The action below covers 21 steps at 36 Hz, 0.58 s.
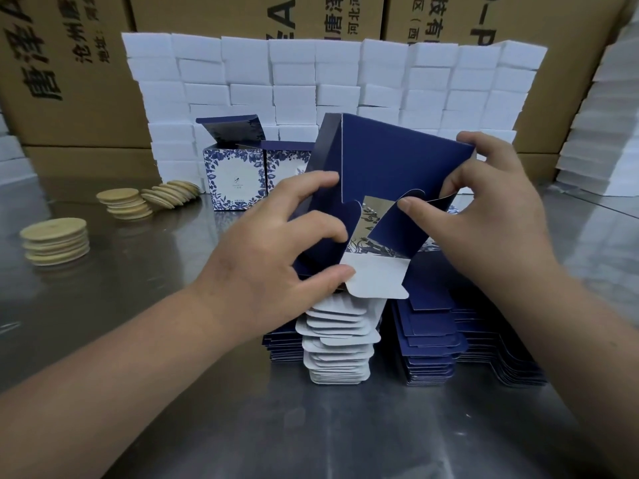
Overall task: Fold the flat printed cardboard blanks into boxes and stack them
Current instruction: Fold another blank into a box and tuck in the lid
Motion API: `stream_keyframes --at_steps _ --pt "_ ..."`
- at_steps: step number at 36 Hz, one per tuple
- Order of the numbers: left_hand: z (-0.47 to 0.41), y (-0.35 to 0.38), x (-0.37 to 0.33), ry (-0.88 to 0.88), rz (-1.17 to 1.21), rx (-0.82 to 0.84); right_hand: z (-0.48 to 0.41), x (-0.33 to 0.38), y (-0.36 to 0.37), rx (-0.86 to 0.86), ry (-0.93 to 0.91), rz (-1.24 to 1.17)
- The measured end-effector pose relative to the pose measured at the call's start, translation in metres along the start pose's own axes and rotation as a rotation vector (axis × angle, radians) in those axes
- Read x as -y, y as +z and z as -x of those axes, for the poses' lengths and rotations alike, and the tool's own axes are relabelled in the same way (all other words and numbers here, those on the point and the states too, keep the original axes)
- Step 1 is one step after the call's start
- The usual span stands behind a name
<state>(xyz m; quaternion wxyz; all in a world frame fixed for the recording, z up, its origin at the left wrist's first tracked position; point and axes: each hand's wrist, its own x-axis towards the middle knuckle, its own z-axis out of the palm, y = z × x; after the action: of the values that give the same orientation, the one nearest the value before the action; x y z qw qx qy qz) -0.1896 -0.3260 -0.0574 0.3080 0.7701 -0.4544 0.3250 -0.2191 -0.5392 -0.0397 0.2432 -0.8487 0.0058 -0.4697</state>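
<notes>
A navy blue box blank (387,160), partly opened into a box shape, is held tilted above the stack of flat blanks (428,344). My left hand (276,250) grips its left side, thumb on a white bottom flap and fingers curled round a blue flap. My right hand (484,209) grips the right side, its thumb pressing a blue flap inward. Two folded boxes (235,181) with blue floral print stand behind, one with its lid flap raised.
The steel table (173,392) carries piles of round tan discs (55,240) at the left. A wall of white foam blocks (328,77) stands behind, with brown cartons (69,63) beyond it and more white stacks (601,133) at the right.
</notes>
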Motion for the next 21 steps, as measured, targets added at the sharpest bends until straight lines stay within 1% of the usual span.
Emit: stream_keyframes --at_steps 4,10,13,16,18,21 --pt "-0.0002 0.0019 -0.0031 -0.072 -0.032 0.000 0.0015 0.0013 0.0010 0.011 -0.016 0.007" --pt "-0.0024 0.0005 -0.0065 -0.041 -0.050 0.068 0.0022 0.0015 0.0014 -0.005 -0.040 0.008" --pt "-0.0024 0.0006 -0.0061 -0.023 -0.072 0.076 0.0020 0.0020 0.0008 0.001 -0.053 0.007" --pt "-0.0016 0.0024 -0.0027 -0.064 -0.075 0.073 0.0028 0.0027 0.0005 0.026 -0.070 -0.015" --pt "0.0002 0.0051 -0.0001 -0.105 -0.043 0.077 0.0036 0.0033 0.0007 0.045 -0.077 -0.036" --pt "0.0018 0.0084 0.0023 -0.182 0.098 0.061 0.0047 0.0053 0.0004 0.081 -0.112 -0.069"
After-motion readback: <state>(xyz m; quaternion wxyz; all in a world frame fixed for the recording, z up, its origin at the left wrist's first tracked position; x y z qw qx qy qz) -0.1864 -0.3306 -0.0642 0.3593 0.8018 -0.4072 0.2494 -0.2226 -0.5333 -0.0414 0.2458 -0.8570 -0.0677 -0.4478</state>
